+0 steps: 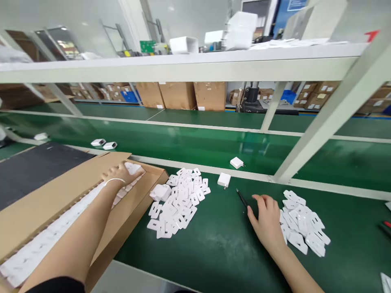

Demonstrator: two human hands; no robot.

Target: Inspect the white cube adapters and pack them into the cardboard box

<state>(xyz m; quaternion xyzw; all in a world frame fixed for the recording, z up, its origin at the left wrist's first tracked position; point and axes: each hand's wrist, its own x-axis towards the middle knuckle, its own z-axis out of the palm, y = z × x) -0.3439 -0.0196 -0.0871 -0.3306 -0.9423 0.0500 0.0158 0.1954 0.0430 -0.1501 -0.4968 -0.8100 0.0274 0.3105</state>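
My left hand (120, 175) reaches into a cardboard box (134, 207) at the left, over rows of white pieces (45, 238); its fingers are bent over the far end of a row, and whether they grip a piece is hidden. My right hand (267, 217) is above the green table, thumb and forefinger apart, near a thin black tool (242, 198). Left of the tool lies a white adapter (224, 180). White flat plates form one pile (180, 203) beside the box and another pile (302, 224) right of my right hand.
A second white adapter (236, 162) lies on the green belt (183, 140) behind the pale rail. Two white housings (104, 143) stand farther left. A slanted post (330, 106) rises at the right to an overhead shelf (183, 69). White blocks (160, 192) sit by the box.
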